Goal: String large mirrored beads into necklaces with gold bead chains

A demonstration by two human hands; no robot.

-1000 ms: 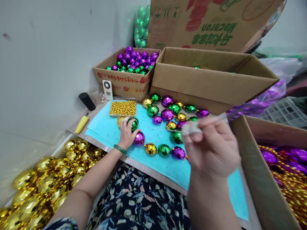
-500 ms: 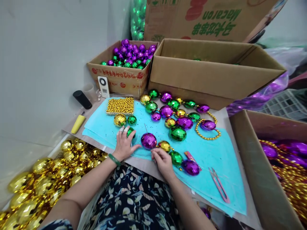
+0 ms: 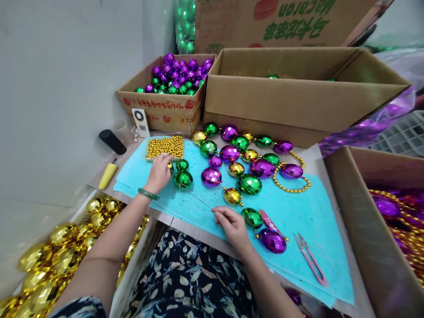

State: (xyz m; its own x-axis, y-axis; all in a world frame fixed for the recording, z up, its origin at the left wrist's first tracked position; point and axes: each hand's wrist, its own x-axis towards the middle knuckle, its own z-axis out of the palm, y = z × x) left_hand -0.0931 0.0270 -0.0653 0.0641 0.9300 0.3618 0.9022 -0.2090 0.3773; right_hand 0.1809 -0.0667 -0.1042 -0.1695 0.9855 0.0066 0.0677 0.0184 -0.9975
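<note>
My left hand point(image 3: 159, 171), with a green bangle point(image 3: 148, 194) at the wrist, reaches over the near edge of a clear tray of small gold beads point(image 3: 164, 146). Its fingers are bent together; what lies between the fingertips is hidden. A large gold faceted bead point(image 3: 171, 167) is mostly covered by this hand. My right hand point(image 3: 231, 224) pinches a long thin needle point(image 3: 201, 201) pointing left, with fine thread near it. Close by are a green bead point(image 3: 183, 179), a purple bead point(image 3: 211, 176), a gold bead point(image 3: 232, 196) and another green bead point(image 3: 252, 218).
Strung large beads point(image 3: 250, 184) lie across the blue cloth point(image 3: 205, 225). Pink thread snips point(image 3: 311, 260) rest at right, a yellow-handled tool point(image 3: 107, 176) at left. Cardboard boxes point(image 3: 265, 99) stand behind; another box point(image 3: 351, 212) stands right. Gold beads point(image 3: 62, 256) fill a crate at lower left.
My left hand has moved from the green bead up to the gold bead tray. The purple bead now lies farther back, away from my right hand, and the needle now shows in my right fingers.
</note>
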